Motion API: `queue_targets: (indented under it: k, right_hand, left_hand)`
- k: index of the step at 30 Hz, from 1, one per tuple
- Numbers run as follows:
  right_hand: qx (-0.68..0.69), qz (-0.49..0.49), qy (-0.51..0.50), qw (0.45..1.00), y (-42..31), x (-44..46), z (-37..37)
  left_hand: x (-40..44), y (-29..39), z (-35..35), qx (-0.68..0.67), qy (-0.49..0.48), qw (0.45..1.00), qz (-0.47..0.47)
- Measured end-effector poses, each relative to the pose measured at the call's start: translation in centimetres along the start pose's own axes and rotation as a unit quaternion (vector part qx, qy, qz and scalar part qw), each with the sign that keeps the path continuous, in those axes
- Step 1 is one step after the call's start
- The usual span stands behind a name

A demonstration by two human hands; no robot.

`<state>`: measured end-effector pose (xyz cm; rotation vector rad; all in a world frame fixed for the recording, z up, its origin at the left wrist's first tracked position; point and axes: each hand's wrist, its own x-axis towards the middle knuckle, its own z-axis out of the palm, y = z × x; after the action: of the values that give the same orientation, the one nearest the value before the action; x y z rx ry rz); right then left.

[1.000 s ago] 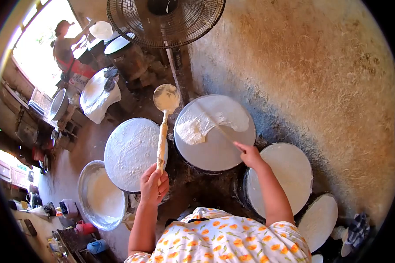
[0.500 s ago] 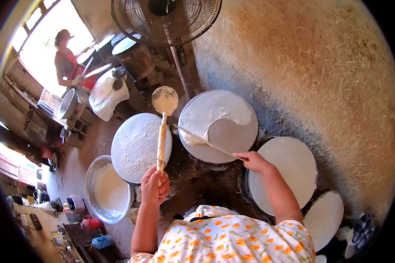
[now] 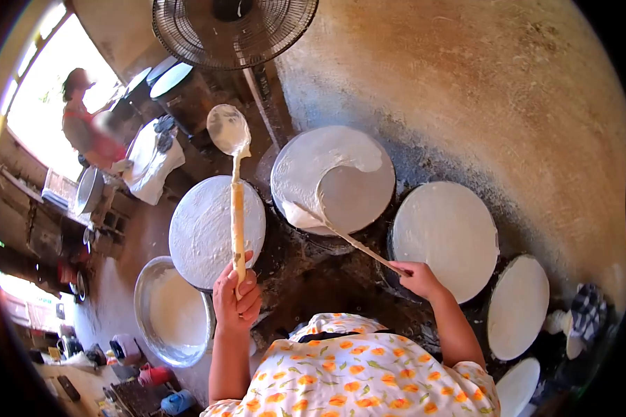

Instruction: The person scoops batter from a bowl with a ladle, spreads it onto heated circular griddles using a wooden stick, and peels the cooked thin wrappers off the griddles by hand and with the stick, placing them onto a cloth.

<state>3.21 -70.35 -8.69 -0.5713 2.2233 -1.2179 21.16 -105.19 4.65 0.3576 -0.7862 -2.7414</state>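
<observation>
Left grip [image 3: 236, 295] is closing around the handle of one long ladle [image 3: 237, 208], whose white-coated bowl is pointing away, beyond the far edge of the left round top [image 3: 202, 229]. Right grip [image 3: 417, 279] is pinching the near end of one thin stick [image 3: 358, 244]; its other end is reaching over the near-left rim of the middle round top [image 3: 358, 194]. On that middle top, a white layer [image 3: 306, 160] is covering the left and far edges, curving around a bare grey patch, and is bunching into a flap at the near-left rim. A third, right round top [image 3: 445, 240] is standing near the wall, and two pale discs [image 3: 519, 307] are leaning beyond its near edge, the nearer one being cut off by the picture's bottom. One metal basin [image 3: 143, 313] is holding pale liquid, its far-right rim partly hiding behind the left top. One fan [image 3: 234, 31] is losing its upper part to the frame; one blurred person [image 3: 87, 128] is standing by the window. Small items at lower left are staying too tiny to make out, lettering included.
</observation>
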Motion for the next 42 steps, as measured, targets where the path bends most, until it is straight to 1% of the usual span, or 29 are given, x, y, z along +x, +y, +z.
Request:
queue_targets:
  k: [1,2,3,4,5,6,7,8,10,13,14,16,18,19,20,22,24,25,28,29,31,32,34,35,36,38,39,40,42]
  right_hand:
    - [0.066,0.064,0.03,0.995,0.7,-1.1,1.1]
    - [0.066,0.069,0.042,0.995,0.8,-1.1,2.7]
    - [0.014,-0.031,0.093,0.995,0.4,-0.9,4.9]
    - [-0.042,-0.13,0.139,0.981,-0.7,-0.8,7.2]
    - [-0.078,-0.116,0.161,0.977,-2.9,-0.3,9.6]
    - [-0.103,-0.116,0.181,0.971,-4.1,0.5,12.0]
    - [-0.16,-0.105,0.197,0.962,-4.5,1.3,14.4]
    - [-0.223,-0.081,0.192,0.952,-4.2,1.7,16.1]
    - [-0.356,0.031,0.166,0.919,-4.4,0.7,16.8]
    - [-0.389,0.053,0.19,0.9,-2.5,-3.2,15.5]
    - [-0.394,0.099,0.183,0.895,-2.6,-3.8,15.5]
    - [-0.399,0.111,0.187,0.891,-4.2,-3.1,17.3]
    - [-0.355,0.051,0.178,0.916,-6.8,-1.2,19.9]
    - [-0.353,0.038,0.153,0.922,-8.3,-0.1,21.0]
    - [-0.352,0.024,0.154,0.923,-8.3,1.3,22.4]
    - [-0.366,0.053,0.147,0.918,-8.0,2.1,23.3]
    - [-0.352,0.085,0.153,0.92,-7.4,-0.3,21.8]
    - [-0.36,0.12,0.152,0.913,-7.1,-1.6,21.0]
    - [-0.389,0.151,0.186,0.89,-5.3,-5.2,19.1]
    - [-0.381,0.143,0.209,0.889,-4.3,-5.6,18.7]
    - [-0.378,0.115,0.251,0.884,-3.6,-5.2,18.1]
    - [-0.376,0.116,0.252,0.884,-3.2,-4.6,17.6]
    - [-0.31,0.125,0.271,0.903,-4.1,-2.9,16.6]
    - [-0.278,0.146,0.274,0.909,-4.3,-2.0,16.2]
    - [-0.275,0.147,0.276,0.909,-4.0,-1.6,16.4]
    - [-0.129,0.009,0.327,0.936,-3.3,-1.1,17.2]
    - [-0.137,-0.05,0.314,0.938,-3.5,-1.8,17.7]
    - [-0.154,-0.014,0.252,0.955,-4.5,-3.2,17.9]
    - [-0.257,0.055,0.187,0.947,-4.2,-5.6,18.0]
  left_hand:
    - [0.0,0.6,-0.4,0.047,-0.01,0.999,0.007]
    - [0.1,1.0,-0.8,0.046,-0.02,0.999,-0.002]
    - [0.1,1.4,-1.2,0.089,-0.021,0.996,-0.007]
    - [0.0,1.8,-1.6,0.13,-0.02,0.991,-0.01]
    - [-0.1,2.2,-1.8,0.134,-0.012,0.99,-0.036]
    - [-0.2,2.5,-2.0,0.129,-0.019,0.991,-0.04]
    - [-0.4,2.7,-2.4,0.139,-0.001,0.989,-0.048]
    - [-0.7,3.1,-2.9,0.15,0.018,0.987,-0.056]
    - [-1.3,4.5,-4.4,0.153,-0.001,0.985,-0.077]
    - [-2.1,6.3,-5.9,0.178,0.01,0.98,-0.088]
    - [-2.3,6.8,-6.5,0.194,0.011,0.977,-0.087]
    - [-2.7,7.5,-7.1,0.211,0.009,0.973,-0.091]
    - [-2.8,7.9,-7.3,0.209,0.005,0.973,-0.099]
    - [-2.8,8.1,-7.3,0.209,0.001,0.973,-0.101]
    - [-2.8,8.2,-7.3,0.201,0.003,0.974,-0.104]
    - [-2.8,8.4,-7.4,0.193,0.003,0.975,-0.111]
    - [-2.6,8.7,-7.7,0.208,-0.001,0.972,-0.108]
    - [-2.5,8.7,-7.8,0.207,-0.002,0.972,-0.11]
    - [-2.3,8.5,-8.0,0.21,-0.007,0.971,-0.113]
    - [-2.3,8.3,-7.9,0.21,-0.012,0.971,-0.115]
    - [-2.1,7.9,-7.7,0.212,-0.019,0.97,-0.119]
    - [-2.0,7.7,-7.5,0.211,-0.017,0.97,-0.121]
    - [-1.8,7.2,-7.2,0.214,-0.018,0.968,-0.126]
    - [-1.7,6.9,-7.2,0.216,-0.023,0.968,-0.124]
    - [-1.5,6.6,-7.1,0.218,-0.027,0.968,-0.122]
    - [-1.3,6.3,-6.4,0.225,-0.029,0.966,-0.12]
    - [-1.2,6.2,-6.0,0.231,-0.03,0.966,-0.117]
    - [-1.1,6.0,-5.8,0.234,-0.03,0.965,-0.117]
    - [-0.9,5.7,-5.5,0.241,-0.016,0.964,-0.114]
